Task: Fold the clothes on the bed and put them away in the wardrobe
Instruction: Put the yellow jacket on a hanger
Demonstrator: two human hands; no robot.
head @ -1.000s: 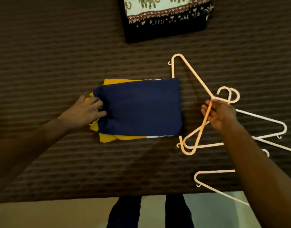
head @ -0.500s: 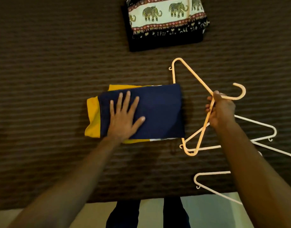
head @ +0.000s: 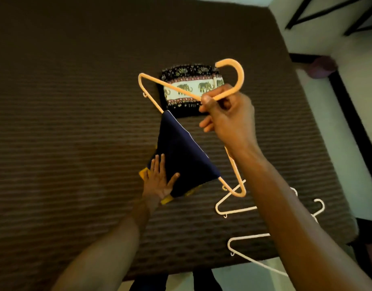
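Note:
A folded navy and yellow garment (head: 180,156) hangs draped over the bottom bar of an orange plastic hanger (head: 151,80), which is lifted above the brown striped bed (head: 65,122). My right hand (head: 227,116) grips the hanger at the base of its hook. My left hand (head: 158,179) lies flat with spread fingers against the garment's lower left part. A folded black cloth with an elephant print (head: 191,89) lies on the bed behind the hanger.
Several white hangers (head: 235,208) lie on the bed's right part, one (head: 250,257) reaching over the front edge. Pale floor (head: 332,131) runs along the bed's right side, with dark metal bars (head: 319,11) at the top right.
My right hand lifted the orange hanger off the bed. The navy garment, flat on the bed before, now hangs over its bar. The camera view swung up and right.

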